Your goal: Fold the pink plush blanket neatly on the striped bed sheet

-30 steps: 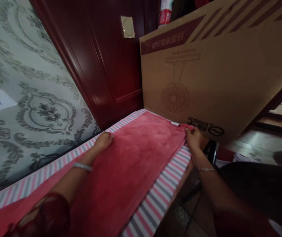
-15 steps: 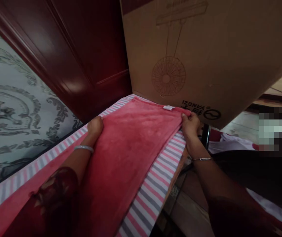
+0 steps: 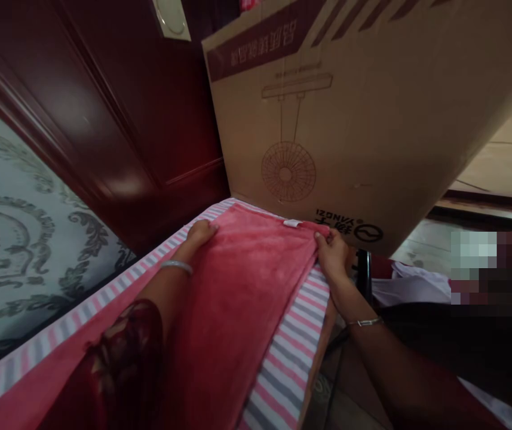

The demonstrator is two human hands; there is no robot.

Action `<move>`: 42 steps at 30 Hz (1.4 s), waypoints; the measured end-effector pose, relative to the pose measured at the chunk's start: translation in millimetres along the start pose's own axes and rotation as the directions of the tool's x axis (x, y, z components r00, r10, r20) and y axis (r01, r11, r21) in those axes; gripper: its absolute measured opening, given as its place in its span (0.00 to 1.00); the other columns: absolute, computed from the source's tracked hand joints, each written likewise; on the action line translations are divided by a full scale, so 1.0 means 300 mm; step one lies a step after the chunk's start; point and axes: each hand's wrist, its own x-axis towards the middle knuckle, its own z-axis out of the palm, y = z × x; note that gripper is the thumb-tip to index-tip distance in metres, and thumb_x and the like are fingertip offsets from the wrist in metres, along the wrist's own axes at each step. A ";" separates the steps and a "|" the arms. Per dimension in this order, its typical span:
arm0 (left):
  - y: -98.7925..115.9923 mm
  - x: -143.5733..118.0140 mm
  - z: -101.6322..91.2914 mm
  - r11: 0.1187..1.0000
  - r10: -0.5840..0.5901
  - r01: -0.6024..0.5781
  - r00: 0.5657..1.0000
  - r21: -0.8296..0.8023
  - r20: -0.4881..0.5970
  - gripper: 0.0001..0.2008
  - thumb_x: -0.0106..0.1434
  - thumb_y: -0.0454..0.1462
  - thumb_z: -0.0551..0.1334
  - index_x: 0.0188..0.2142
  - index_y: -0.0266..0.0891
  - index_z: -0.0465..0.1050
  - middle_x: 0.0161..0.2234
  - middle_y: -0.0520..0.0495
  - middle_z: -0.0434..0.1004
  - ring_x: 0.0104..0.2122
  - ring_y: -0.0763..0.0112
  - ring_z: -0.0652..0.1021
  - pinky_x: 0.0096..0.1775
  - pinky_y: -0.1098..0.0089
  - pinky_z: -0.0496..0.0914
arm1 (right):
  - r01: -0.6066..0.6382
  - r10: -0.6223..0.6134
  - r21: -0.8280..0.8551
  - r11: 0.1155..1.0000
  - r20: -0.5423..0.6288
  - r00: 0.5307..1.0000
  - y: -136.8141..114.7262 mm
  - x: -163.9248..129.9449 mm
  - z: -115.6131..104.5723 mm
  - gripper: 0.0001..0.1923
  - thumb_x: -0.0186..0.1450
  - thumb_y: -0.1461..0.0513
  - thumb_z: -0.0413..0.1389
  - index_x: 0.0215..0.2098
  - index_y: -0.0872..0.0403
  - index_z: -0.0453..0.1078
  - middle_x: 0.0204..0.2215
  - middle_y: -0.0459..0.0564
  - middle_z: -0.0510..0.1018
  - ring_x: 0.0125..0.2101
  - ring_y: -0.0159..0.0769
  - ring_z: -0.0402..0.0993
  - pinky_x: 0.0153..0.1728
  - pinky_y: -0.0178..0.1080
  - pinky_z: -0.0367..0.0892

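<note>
A pink-red fleece blanket (image 3: 242,286) lies along a narrow surface covered by a pink, grey and white striped sheet (image 3: 291,352). My left hand (image 3: 199,233) rests flat on the blanket's far left corner, a silver bangle on the wrist. My right hand (image 3: 331,254) pinches the blanket's far right corner, close to a small white label (image 3: 291,223) on the far edge. Both arms reach forward over the blanket.
A big cardboard box (image 3: 363,119) printed with a fan drawing stands right behind the blanket's far edge. Dark red wooden panelling (image 3: 148,119) is at the back left, patterned grey wallpaper (image 3: 18,239) on the left. Floor and pale cloth (image 3: 412,286) lie at the right.
My left hand has slid forward to the blanket's far left corner and flattened there. My right hand keeps its pinch on the far right corner. The camera view tilted up slightly.
</note>
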 end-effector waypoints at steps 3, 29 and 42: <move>0.055 0.062 0.030 0.999 0.015 -0.016 1.000 -0.044 -0.018 0.18 0.65 0.44 0.59 0.49 0.37 0.77 0.48 0.39 0.81 0.48 0.60 0.79 0.43 0.70 0.70 | -0.010 0.010 0.030 0.999 0.006 1.000 -0.014 -0.005 0.002 0.14 0.58 0.53 0.55 0.37 0.52 0.73 0.27 0.50 0.78 0.30 0.43 0.72 0.36 0.41 0.66; 0.168 0.231 0.098 0.979 0.020 -0.040 0.995 -0.202 -0.100 0.21 0.70 0.44 0.54 0.57 0.35 0.68 0.54 0.37 0.77 0.51 0.62 0.79 0.46 0.70 0.71 | 0.031 -0.031 0.002 1.000 0.041 0.999 -0.060 -0.032 -0.014 0.30 0.59 0.45 0.54 0.54 0.52 0.67 0.37 0.53 0.80 0.34 0.45 0.77 0.37 0.43 0.69; -0.224 -0.122 -0.006 0.998 0.028 -0.031 0.998 0.046 0.064 0.21 0.66 0.45 0.55 0.48 0.34 0.76 0.48 0.36 0.80 0.47 0.56 0.78 0.45 0.67 0.69 | 0.068 -0.028 -0.279 0.958 0.147 0.989 -0.096 -0.039 -0.064 0.34 0.60 0.60 0.55 0.65 0.50 0.60 0.44 0.55 0.79 0.39 0.47 0.76 0.42 0.46 0.69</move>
